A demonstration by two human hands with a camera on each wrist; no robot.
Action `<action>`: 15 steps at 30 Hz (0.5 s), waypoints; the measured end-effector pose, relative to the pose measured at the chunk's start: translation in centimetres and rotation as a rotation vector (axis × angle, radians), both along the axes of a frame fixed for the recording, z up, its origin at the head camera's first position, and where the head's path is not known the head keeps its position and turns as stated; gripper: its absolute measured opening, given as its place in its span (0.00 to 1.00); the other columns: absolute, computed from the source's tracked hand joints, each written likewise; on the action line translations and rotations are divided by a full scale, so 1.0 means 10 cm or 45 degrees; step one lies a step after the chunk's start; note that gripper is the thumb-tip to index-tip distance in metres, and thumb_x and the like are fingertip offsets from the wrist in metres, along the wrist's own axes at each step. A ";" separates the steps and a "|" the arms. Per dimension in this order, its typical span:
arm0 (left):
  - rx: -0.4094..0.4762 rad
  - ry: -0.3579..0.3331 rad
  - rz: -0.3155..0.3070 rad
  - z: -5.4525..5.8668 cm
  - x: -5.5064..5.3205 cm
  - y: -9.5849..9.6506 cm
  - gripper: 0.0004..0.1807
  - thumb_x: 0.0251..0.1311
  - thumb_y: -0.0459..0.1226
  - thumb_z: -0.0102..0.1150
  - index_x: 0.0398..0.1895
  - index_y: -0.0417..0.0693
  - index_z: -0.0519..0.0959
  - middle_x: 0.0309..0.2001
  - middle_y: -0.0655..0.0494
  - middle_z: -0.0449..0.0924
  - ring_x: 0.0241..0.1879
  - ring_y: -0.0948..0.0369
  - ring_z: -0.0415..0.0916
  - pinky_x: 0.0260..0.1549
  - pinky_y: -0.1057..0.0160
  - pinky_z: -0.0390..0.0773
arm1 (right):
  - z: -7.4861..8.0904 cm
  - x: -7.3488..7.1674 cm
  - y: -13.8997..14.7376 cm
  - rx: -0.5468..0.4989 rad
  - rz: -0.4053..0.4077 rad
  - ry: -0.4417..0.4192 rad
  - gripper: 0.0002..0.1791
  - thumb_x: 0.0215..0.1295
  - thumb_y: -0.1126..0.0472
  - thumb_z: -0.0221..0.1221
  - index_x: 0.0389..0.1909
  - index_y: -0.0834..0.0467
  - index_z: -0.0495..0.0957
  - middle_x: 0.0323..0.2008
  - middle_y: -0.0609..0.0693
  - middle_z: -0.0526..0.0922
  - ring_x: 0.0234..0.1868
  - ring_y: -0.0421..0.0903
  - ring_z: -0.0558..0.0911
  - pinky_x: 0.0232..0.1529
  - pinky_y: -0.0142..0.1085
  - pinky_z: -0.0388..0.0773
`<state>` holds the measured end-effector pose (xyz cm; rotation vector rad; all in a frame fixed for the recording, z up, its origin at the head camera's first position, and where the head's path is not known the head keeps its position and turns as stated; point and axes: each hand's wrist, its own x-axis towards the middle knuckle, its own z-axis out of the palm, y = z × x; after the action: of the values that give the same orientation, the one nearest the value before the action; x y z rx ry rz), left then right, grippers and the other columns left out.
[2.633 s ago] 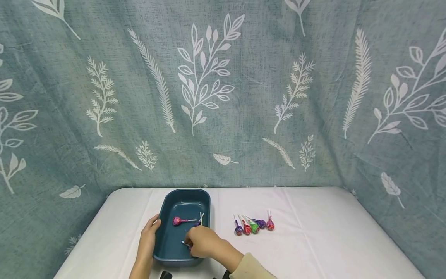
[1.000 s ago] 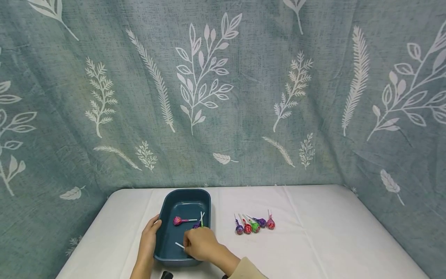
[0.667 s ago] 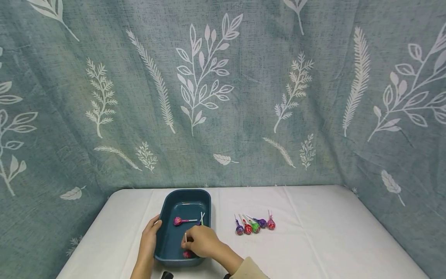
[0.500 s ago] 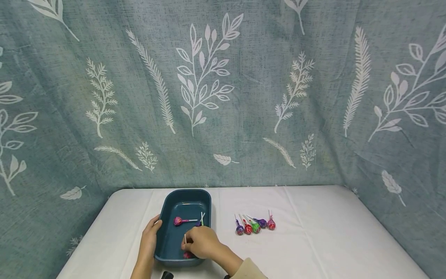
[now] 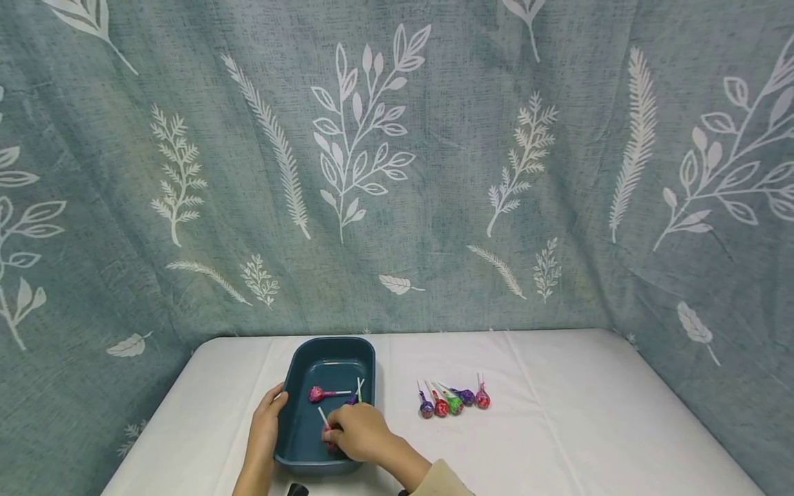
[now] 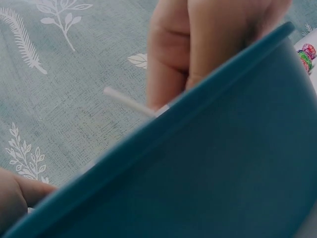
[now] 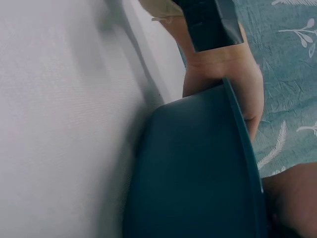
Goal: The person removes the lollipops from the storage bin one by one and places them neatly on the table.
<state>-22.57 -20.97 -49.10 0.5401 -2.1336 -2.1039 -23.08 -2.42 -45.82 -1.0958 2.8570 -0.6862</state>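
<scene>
A dark teal, deep rectangular container [image 5: 298, 441] with rounded corners stands on the white table. My left hand [image 5: 265, 421] grips its left side, with the fingertips at the rim. Inside it, near the front right, my right hand [image 5: 360, 430] pinches a lollipop [image 5: 329, 444] with a pinkish-red wrapper; its white stick points up and leans left, while the fingers partly cover the candy head. That stick [image 6: 129, 101] also rises above the rim in the left wrist view. Behind the hand lie a pink lollipop [image 5: 316, 393] and a purple lollipop [image 5: 351, 399], beside a green-and-white stick [image 5: 359, 389].
To the container's right, several wrapped lollipops lie in a loose row, among them a purple one [image 5: 426, 410], a red one [image 5: 441, 408], a green one [image 5: 455, 404] and a pink one [image 5: 482, 399]. A patterned green curtain [image 5: 434, 289] hangs behind the white table [image 5: 558, 413].
The lollipop in my right hand has turned: its stick pointed left, then stood upright, and now leans up and left. My left hand keeps its place on the container.
</scene>
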 end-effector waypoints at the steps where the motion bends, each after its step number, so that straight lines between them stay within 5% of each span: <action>1: -0.001 0.000 0.000 0.00 0.00 0.00 0.29 0.74 0.44 0.37 0.71 0.36 0.58 0.71 0.33 0.52 0.69 0.37 0.47 0.64 0.36 0.48 | 0.00 0.00 0.01 -0.031 0.001 -0.017 0.10 0.62 0.53 0.64 0.22 0.49 0.81 0.14 0.35 0.71 0.19 0.33 0.68 0.23 0.28 0.64; 7: -0.007 -0.006 0.006 -0.01 0.03 0.02 0.29 0.74 0.45 0.37 0.71 0.36 0.58 0.70 0.33 0.53 0.69 0.37 0.48 0.63 0.36 0.50 | -0.03 -0.01 0.06 -0.282 -0.018 -0.217 0.09 0.58 0.54 0.68 0.30 0.53 0.79 0.17 0.34 0.77 0.21 0.29 0.72 0.25 0.27 0.68; 15: -0.018 0.008 0.023 -0.01 0.07 0.04 0.28 0.74 0.45 0.37 0.71 0.36 0.58 0.70 0.32 0.54 0.68 0.38 0.51 0.63 0.37 0.52 | -0.04 0.01 0.09 -0.418 0.051 -0.276 0.08 0.63 0.55 0.63 0.26 0.52 0.82 0.17 0.33 0.76 0.21 0.28 0.73 0.25 0.25 0.68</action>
<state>-21.82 -20.57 -49.20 0.5490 -2.1305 -2.0763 -23.02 -1.52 -46.24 -1.0300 2.5923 -1.2218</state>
